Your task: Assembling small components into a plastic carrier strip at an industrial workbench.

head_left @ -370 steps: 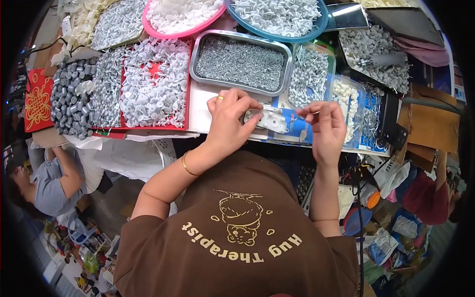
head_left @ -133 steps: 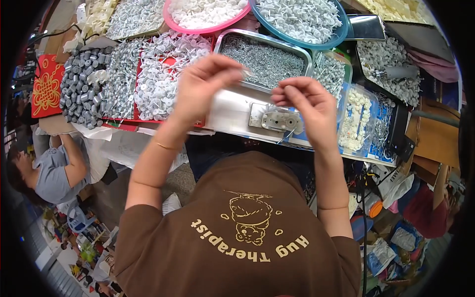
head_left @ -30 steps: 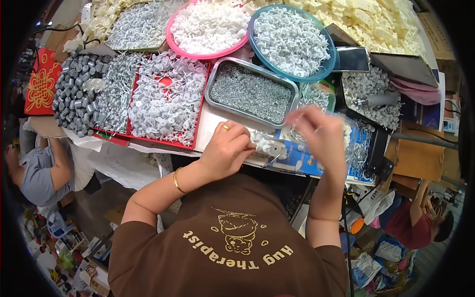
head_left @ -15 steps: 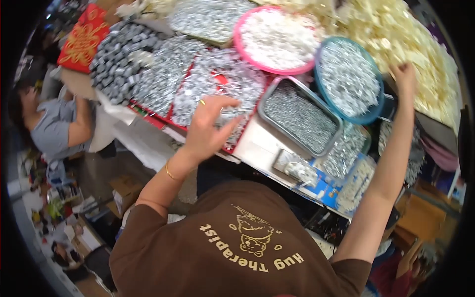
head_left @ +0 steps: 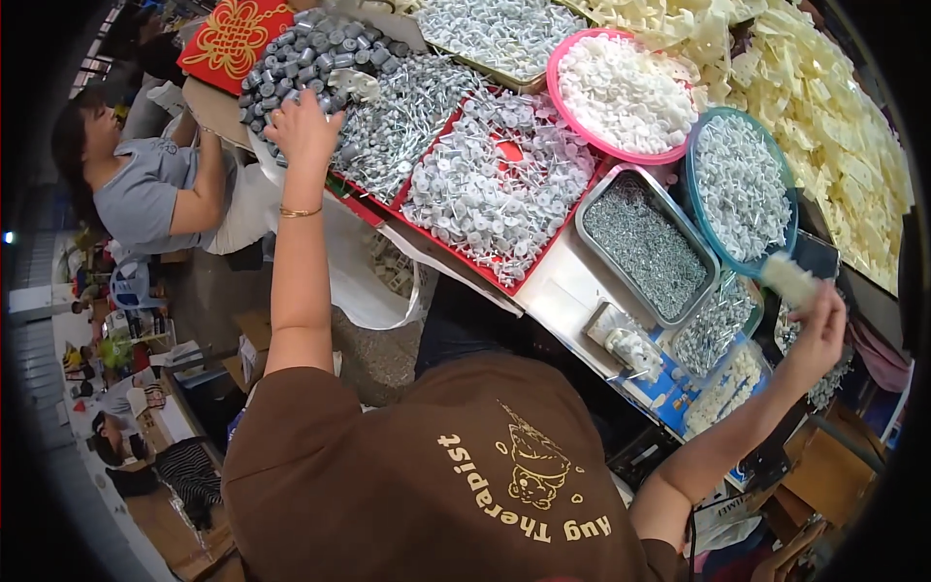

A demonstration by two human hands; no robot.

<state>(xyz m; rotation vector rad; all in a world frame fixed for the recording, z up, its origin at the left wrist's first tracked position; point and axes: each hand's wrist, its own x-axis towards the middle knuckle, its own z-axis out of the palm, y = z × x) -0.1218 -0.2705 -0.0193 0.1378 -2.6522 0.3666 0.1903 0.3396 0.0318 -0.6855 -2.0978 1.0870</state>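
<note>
On the heap of dark grey cylindrical parts [head_left: 320,44] at the far left, my left hand [head_left: 303,134] rests with its fingers and thumb spread, its fingertips among the cylinders. A pale cream plastic piece [head_left: 790,279], blurred by motion, sticks out of my right hand [head_left: 822,328], which pinches it beside the teal basin [head_left: 797,209]. That basin holds small white and metal parts. Behind it lies a large heap of cream plastic pieces [head_left: 834,136]. Between my hands, red trays hold metal pins [head_left: 388,126] and clear round-headed parts [head_left: 475,194].
A pink basin [head_left: 558,97] of white parts and a grey metal tray [head_left: 582,218] of tiny screws stand mid-table. Smaller containers and a white-filled box [head_left: 630,349] line the near edge. A white bag [head_left: 388,306] hangs below it. A person [head_left: 145,194] sits at the left.
My left hand has moved left from above the clear parts to the grey cylinders. My right hand has come back from the cream heap toward me, with a cream piece in it.
</note>
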